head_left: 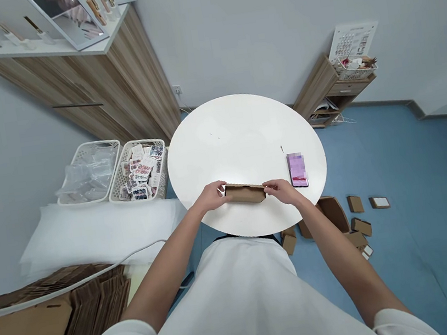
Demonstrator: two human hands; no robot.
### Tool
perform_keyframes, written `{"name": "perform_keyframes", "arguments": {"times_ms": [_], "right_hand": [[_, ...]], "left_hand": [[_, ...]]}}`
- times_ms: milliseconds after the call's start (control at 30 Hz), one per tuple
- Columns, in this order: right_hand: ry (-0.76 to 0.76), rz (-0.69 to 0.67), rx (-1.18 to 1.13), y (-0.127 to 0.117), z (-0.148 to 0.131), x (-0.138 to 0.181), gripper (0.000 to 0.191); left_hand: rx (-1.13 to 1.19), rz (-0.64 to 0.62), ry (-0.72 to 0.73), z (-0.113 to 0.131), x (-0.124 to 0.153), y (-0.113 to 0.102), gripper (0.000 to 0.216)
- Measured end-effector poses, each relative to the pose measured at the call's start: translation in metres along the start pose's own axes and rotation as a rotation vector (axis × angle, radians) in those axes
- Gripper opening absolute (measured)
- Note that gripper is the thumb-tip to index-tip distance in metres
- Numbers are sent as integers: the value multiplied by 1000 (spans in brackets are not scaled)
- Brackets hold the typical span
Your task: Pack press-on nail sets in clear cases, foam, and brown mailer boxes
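A small brown cardboard box (245,193), partly folded up, rests near the front edge of the white oval table (238,126). My left hand (212,196) grips its left end, with the thumb and fingers at the corner. At the other end, my right hand (281,190) is closed on the right side panel. The box's inside faces up toward me, and I see nothing lying in it. To the right of my right hand lies a phone (297,169) with a lit purple screen.
Left of the table stand a basket of printed cards (163,184) and a basket of clear plastic bags (102,194). White sheets (99,229) and stacked flat cardboard (96,302) lie nearer. Several small boxes (355,204) sit on the blue floor at right, beside an open carton (334,214).
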State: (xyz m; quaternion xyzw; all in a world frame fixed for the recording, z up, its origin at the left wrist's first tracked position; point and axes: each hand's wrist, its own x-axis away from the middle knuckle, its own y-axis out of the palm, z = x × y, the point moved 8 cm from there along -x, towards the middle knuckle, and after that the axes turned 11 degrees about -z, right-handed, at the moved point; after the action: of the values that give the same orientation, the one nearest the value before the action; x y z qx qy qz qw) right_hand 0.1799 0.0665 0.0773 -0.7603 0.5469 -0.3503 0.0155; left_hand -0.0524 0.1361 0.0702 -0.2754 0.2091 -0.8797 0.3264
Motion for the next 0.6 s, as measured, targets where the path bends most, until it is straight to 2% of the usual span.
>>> {"name": "perform_keyframes", "arguments": {"times_ms": [167,233,300,433,600], "right_hand": [[99,-33,-215,5,9,-2,32],[194,-59,-301,7,18,-3,37],[278,-148,-384,12,24,-2,46],[335,-349,-515,25,28,0,57],[274,-343,-600,34,29,0,56]], "left_hand": [[309,-46,-203,-19,-5,0,51],[402,-113,-303,-25,-8,3,53],[462,-207,-370,-27,-10,6,54],[545,-319,-402,-24,-8,7,61],[603,-347,-355,-23,-4,11,65]]}}
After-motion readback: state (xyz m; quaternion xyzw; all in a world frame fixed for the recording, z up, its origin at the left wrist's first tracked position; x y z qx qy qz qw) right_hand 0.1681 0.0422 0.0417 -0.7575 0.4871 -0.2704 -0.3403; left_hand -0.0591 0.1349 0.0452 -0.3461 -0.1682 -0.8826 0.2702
